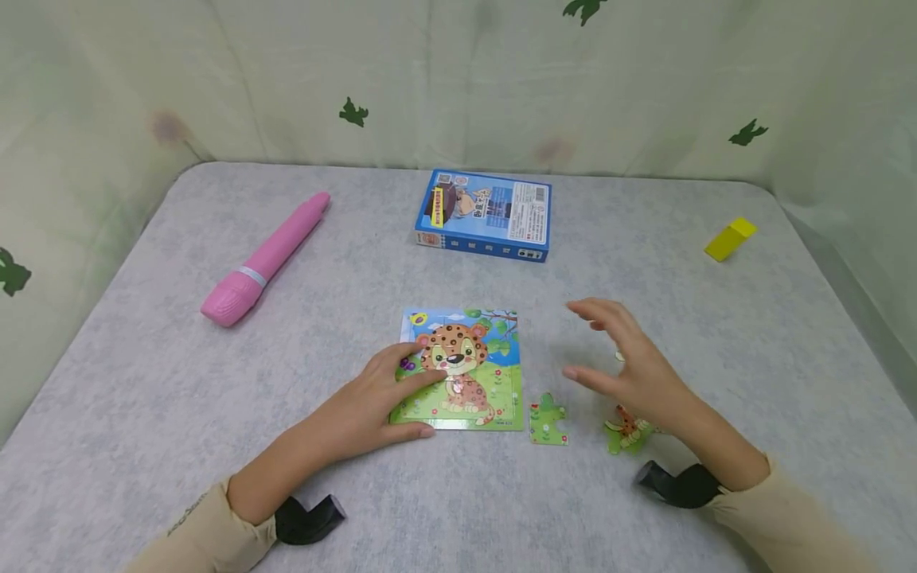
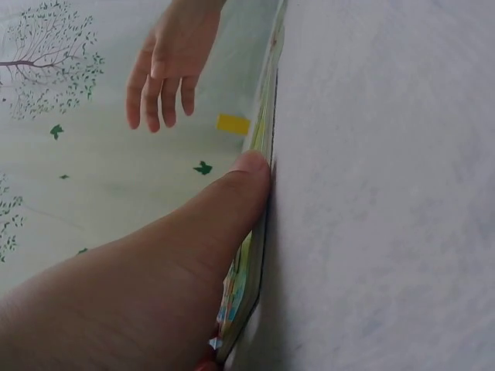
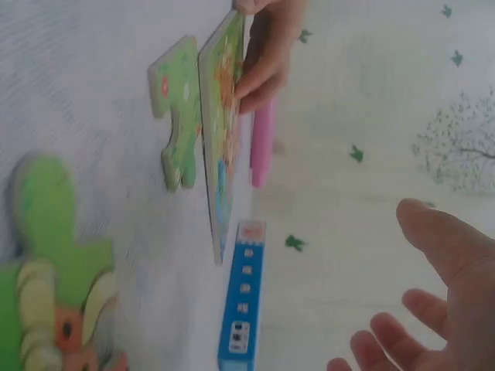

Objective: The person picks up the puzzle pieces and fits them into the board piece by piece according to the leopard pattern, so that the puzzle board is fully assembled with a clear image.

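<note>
Puzzle (image 1: 469,358) with a spotted cub pictured on it lies flat on the table (image 1: 466,509), partly under the left hand (image 1: 372,402). That hand's fingers lie spread and relaxed over the left part of the picture, and its thumb touches the near edge. The right hand (image 1: 637,378) hangs above the table to the right, its thumb and fingers wide apart. A loose green piece (image 1: 548,426) lies just beside the puzzle's right edge, near the lower corner. Farther right, patterned pieces (image 1: 628,430) lie partly hidden by the right hand. Behind the puzzle rests a blue box (image 1: 487,215); a pink microphone-shaped toy (image 1: 275,251) lies to the left, a yellow block (image 1: 731,239) far right.
</note>
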The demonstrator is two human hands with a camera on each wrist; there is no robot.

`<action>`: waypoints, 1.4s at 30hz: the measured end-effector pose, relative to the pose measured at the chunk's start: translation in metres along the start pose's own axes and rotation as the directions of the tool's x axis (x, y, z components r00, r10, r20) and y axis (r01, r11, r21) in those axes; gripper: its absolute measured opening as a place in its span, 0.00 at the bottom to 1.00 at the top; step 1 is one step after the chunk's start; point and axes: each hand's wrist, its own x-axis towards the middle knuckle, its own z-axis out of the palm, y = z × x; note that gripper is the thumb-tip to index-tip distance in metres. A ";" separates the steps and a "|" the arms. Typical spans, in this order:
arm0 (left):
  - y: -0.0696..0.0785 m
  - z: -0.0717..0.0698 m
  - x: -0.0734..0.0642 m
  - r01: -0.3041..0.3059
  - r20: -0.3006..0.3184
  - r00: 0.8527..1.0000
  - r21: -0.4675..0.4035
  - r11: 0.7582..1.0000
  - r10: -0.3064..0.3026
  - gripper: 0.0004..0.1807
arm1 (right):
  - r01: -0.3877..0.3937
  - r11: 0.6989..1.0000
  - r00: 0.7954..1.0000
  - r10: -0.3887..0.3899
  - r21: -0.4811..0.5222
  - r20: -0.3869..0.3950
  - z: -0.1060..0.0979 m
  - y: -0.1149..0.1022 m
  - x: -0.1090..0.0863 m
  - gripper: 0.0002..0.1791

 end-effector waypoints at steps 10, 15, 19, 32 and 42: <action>0.001 -0.002 0.000 0.007 0.003 1.000 -0.006 1.000 -0.007 0.36 | -0.162 0.985 0.981 0.154 -0.066 -0.118 -0.025 0.036 -0.040 0.41; 0.002 -0.002 0.000 0.005 0.005 1.000 -0.005 1.000 -0.005 0.36 | -0.247 0.968 0.968 0.245 -0.046 -0.044 -0.027 0.054 -0.047 0.36; 0.001 -0.001 0.000 0.005 0.006 1.000 -0.004 1.000 -0.005 0.36 | -0.293 0.955 0.955 0.295 -0.056 0.038 -0.030 0.064 -0.051 0.35; 0.001 -0.001 0.001 0.008 0.002 1.000 -0.012 1.000 -0.008 0.36 | -0.305 0.941 0.946 0.317 -0.147 0.069 -0.031 0.067 -0.053 0.24; 0.002 0.000 0.004 -0.121 -0.036 0.992 0.063 0.991 0.124 0.35 | -0.229 0.950 0.973 0.229 -0.211 -0.024 -0.029 0.045 -0.042 0.24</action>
